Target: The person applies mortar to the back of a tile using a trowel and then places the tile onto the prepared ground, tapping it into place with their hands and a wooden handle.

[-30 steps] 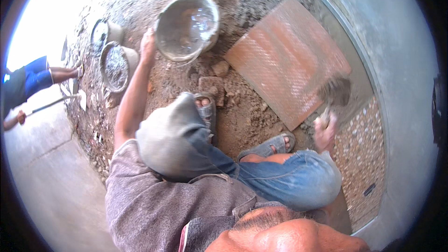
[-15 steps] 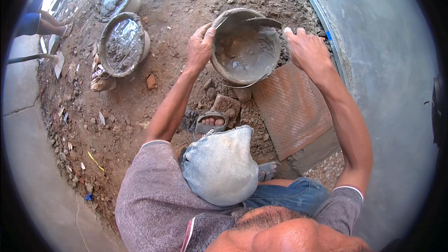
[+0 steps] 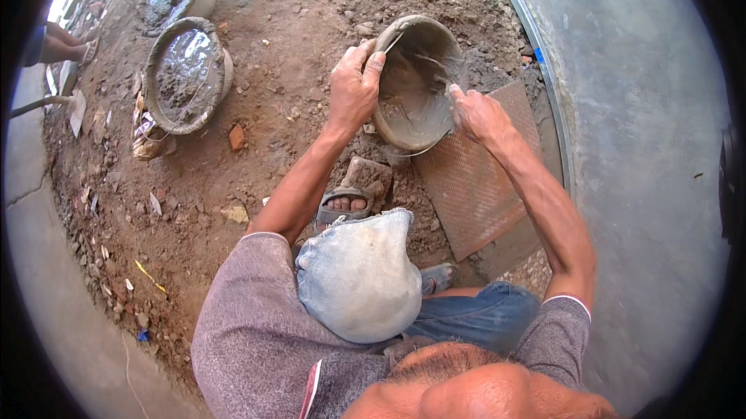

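Note:
My left hand (image 3: pixel 356 85) grips the left rim of a mud-coated bucket (image 3: pixel 408 139), thumb over the edge. The bucket is tilted, and wet grey-brown mortar (image 3: pixel 416 112) coats its inside and gathers at the bottom. At the opposite side, my right hand (image 3: pixel 478 114) is closed round a trowel, its fingers wrapped at the bucket's rim. Motion and wet mortar blur the trowel's blade inside the bucket. Just below the bucket lies a reddish-brown tile (image 3: pixel 486 186) with a fine raised grid, partly under my right forearm.
Two more buckets, a nearer one (image 3: pixel 225 81) and a farther one (image 3: pixel 203 1), hold wet mortar at the upper left. A brick piece (image 3: pixel 369 178) lies by my sandalled foot. Smooth grey floor (image 3: pixel 645 186) with a metal edge strip (image 3: pixel 548 85) runs along the right. Another person's legs (image 3: pixel 66 46) show far left.
My right hand has moved left and down, bringing the trowel deeper into the bucket. The bucket is tilted more, its opening turned rightward. My left hand has shifted slightly right with the rim.

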Tool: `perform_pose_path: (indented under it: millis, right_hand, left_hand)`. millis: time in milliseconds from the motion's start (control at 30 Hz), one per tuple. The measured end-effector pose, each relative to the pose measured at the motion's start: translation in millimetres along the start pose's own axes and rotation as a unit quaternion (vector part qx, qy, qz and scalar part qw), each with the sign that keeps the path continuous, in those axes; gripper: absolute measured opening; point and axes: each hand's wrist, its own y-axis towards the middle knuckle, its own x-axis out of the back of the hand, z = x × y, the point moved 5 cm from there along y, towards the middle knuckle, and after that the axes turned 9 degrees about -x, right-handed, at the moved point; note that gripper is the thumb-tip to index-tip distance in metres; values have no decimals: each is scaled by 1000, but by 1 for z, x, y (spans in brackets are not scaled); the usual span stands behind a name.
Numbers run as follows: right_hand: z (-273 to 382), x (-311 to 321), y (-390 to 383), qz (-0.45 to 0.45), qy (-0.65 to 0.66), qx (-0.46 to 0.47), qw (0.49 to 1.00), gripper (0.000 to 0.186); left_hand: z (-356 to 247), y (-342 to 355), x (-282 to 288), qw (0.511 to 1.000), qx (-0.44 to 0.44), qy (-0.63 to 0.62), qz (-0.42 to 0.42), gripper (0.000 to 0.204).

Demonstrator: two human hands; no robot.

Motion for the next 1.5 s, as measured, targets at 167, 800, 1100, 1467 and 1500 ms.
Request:
perform_pose_path:
  millis: [167,800,1100,1467,1500]
  right_hand:
    - [5,-19,-17,59,83,8,995,30]
    - [-38,3,-80,285,455,-77,840,41]
    - [-117,-48,-201,4,274,-153,949,47]
    - [-140,-81,-242,-166,151,-242,944,38]
    - [-138,-80,-240,-139,153,-226,952,39]
  left_hand:
    - [-7,-5,-5,1000,-16,8,-1,28]
    - [19,-6,5,998,66,21,-4,32]
    - [24,-7,5,988,130,-80,-10,34]
    - [11,-7,-3,992,104,-69,9,34]
    - [10,-6,-5,993,93,-71,8,33]
